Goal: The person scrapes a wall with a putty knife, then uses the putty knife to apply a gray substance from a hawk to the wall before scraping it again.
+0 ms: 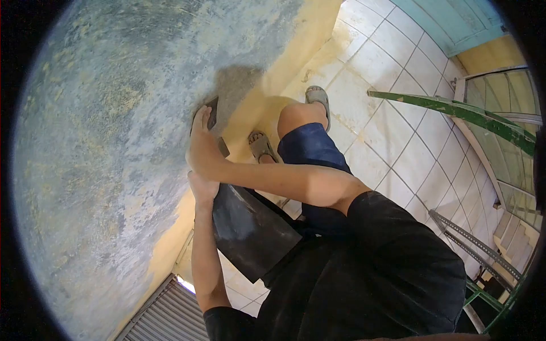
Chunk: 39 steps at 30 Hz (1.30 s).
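Observation:
My right hand (203,142) presses against the mottled blue-grey wall (131,113), wrapped around a dark, flat-edged tool (212,112). Parts of the tool show beyond and beside the fingers; most of it is hidden. Close below the right wrist is my left hand (203,186), at the upper end of a black, smooth, box-like thing (250,224), which it appears to grip. Its fingers are partly covered. The black thing hangs tilted between the wall and my body. A darker grey patch (234,85) spreads on the wall beyond the tool.
A yellow band (284,62) runs along the wall's base beside a stained white tile floor (387,131). My sandalled feet (318,99) stand near the wall. Green metal bars (455,108) and a perforated metal angle (475,241) are at right. A ribbed shutter (170,312) lies low at left.

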### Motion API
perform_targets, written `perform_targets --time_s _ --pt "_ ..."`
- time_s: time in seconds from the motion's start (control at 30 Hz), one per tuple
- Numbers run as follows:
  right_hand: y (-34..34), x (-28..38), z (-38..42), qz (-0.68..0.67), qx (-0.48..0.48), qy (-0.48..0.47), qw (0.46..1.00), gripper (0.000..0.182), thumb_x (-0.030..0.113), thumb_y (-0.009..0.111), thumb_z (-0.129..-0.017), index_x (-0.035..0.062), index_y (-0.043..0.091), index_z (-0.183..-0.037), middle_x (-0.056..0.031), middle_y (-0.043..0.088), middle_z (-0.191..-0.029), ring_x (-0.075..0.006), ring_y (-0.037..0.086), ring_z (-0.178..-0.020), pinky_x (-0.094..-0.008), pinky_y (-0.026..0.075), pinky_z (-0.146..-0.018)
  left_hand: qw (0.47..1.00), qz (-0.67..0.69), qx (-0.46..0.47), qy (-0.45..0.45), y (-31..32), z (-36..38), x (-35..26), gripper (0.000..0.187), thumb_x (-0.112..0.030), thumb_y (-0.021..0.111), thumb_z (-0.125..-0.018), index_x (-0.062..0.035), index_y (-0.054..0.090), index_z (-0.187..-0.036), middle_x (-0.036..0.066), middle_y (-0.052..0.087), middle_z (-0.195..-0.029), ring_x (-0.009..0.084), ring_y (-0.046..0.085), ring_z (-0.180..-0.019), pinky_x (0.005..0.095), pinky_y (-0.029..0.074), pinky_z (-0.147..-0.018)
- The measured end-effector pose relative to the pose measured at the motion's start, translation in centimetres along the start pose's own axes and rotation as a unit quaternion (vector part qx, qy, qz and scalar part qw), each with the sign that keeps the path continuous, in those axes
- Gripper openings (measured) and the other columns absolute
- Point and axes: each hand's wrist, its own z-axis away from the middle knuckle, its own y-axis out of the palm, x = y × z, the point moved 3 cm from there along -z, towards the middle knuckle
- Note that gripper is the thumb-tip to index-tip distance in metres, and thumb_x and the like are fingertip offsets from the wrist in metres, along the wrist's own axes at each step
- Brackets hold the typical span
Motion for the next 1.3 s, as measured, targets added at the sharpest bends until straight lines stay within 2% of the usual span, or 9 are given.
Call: perform_targets --time_s 0.2,0.3,0.5,0.57,0.77,0.83,0.93,1.13,1.3 --pt "-5.5 -3.4 -7.1 0.004 0.283 0.092 0.955 0.083 -0.009 0.046 -0.081 -0.0153 -0.007 -0.144 -0.0409 0.0 -0.15 -0.0513 0.03 -0.135 -0.0487 0.027 -0.113 0.998 0.027 -0.046 0.036 -0.7 0.2 -2.1 0.023 -0.015 0.065 -0.081 -0.0006 0.071 -0.098 0.024 0.068 -0.096 0.0379 0.066 -0.095 0.0386 0.052 -0.079" --pt "-1.8 -1.2 -2.1 -0.042 -0.013 -0.055 0.998 0.088 -0.007 0.051 -0.08 -0.0155 -0.007 -0.144 -0.042 0.0 -0.15 -0.0499 0.031 -0.135 -0.0448 0.033 -0.111 1.0 0.003 -0.001 -0.008 -0.7 0.2 -1.4 0.025 -0.015 0.065 -0.083 -0.0016 0.07 -0.103 0.023 0.068 -0.1 0.0373 0.066 -0.097 0.0379 0.051 -0.082" --pt "-0.5 -10.4 -11.7 -0.146 0.026 0.165 0.975 0.094 -0.005 0.056 -0.077 -0.0168 -0.01 -0.142 -0.0418 -0.001 -0.149 -0.0484 0.024 -0.139 -0.0413 0.036 -0.108 0.998 0.027 -0.04 0.027 -0.7 0.3 -2.2 0.023 -0.015 0.064 -0.084 -0.0002 0.07 -0.101 0.023 0.069 -0.097 0.0354 0.067 -0.093 0.037 0.05 -0.084" --pt "-4.7 -5.2 -6.5 -0.063 -0.077 0.104 0.99 0.092 -0.004 0.056 -0.079 -0.0184 -0.008 -0.141 -0.0418 0.001 -0.149 -0.0485 0.025 -0.138 -0.0405 0.036 -0.109 0.997 0.031 -0.06 0.048 -0.4 0.0 -2.1 0.023 -0.017 0.064 -0.085 0.0013 0.07 -0.098 0.024 0.069 -0.092 0.0329 0.069 -0.089 0.0361 0.05 -0.082" --pt "-4.2 -5.3 -6.0 0.051 0.067 -0.02 0.996 0.098 0.002 0.061 -0.079 -0.0166 -0.013 -0.141 -0.0422 0.0 -0.149 -0.0517 0.036 -0.131 -0.0424 0.04 -0.106 1.0 0.012 0.004 -0.013 -0.7 0.4 -2.3 0.026 -0.019 0.064 -0.086 -0.0004 0.071 -0.102 0.024 0.069 -0.09 0.0308 0.07 -0.088 0.035 0.05 -0.082" --pt "-3.8 -11.1 -11.6 -0.341 0.12 0.275 0.891 0.101 0.004 0.062 -0.079 -0.0142 -0.015 -0.142 -0.0417 0.001 -0.149 -0.0525 0.041 -0.126 -0.0453 0.043 -0.101 1.0 0.018 -0.025 -0.006 -0.9 0.5 -2.6 0.022 -0.019 0.067 -0.084 -0.0023 0.072 -0.098 0.024 0.068 -0.086 0.0399 0.067 -0.085 0.0394 0.051 -0.077" --pt "-4.8 -9.0 -8.3 0.009 0.012 0.108 0.994 0.1 0.005 0.061 -0.08 -0.0132 -0.015 -0.142 -0.0383 0.011 -0.15 -0.0495 0.049 -0.12 -0.0444 0.046 -0.098 0.998 0.038 -0.04 0.022 -1.0 0.3 -2.3 0.022 -0.019 0.066 -0.084 -0.0024 0.072 -0.098 0.024 0.068 -0.088 0.0401 0.067 -0.087 0.0392 0.051 -0.078" --pt "-6.0 -14.8 -12.3 -0.157 -0.038 0.047 0.986 0.093 -0.006 0.049 -0.077 -0.0104 -0.016 -0.144 -0.0393 0.015 -0.148 -0.0462 0.056 -0.108 -0.0392 0.048 -0.092 0.998 0.038 -0.037 0.023 -0.9 0.3 -2.7 0.021 -0.017 0.065 -0.084 -0.003 0.072 -0.097 0.024 0.068 -0.091 0.0398 0.066 -0.09 0.0398 0.051 -0.08" --pt "-4.1 -13.2 -7.1 -0.049 0.045 -0.005 0.998 0.094 0.002 0.058 -0.082 -0.0116 -0.009 -0.146 -0.032 0.024 -0.149 -0.0388 0.057 -0.112 -0.0421 0.047 -0.095 1.0 0.007 -0.028 0.009 -0.4 -0.7 -1.7 0.025 -0.023 0.065 -0.087 -0.0009 0.073 -0.096 0.022 0.071 -0.088 0.0305 0.07 -0.086 0.0355 0.051 -0.079"
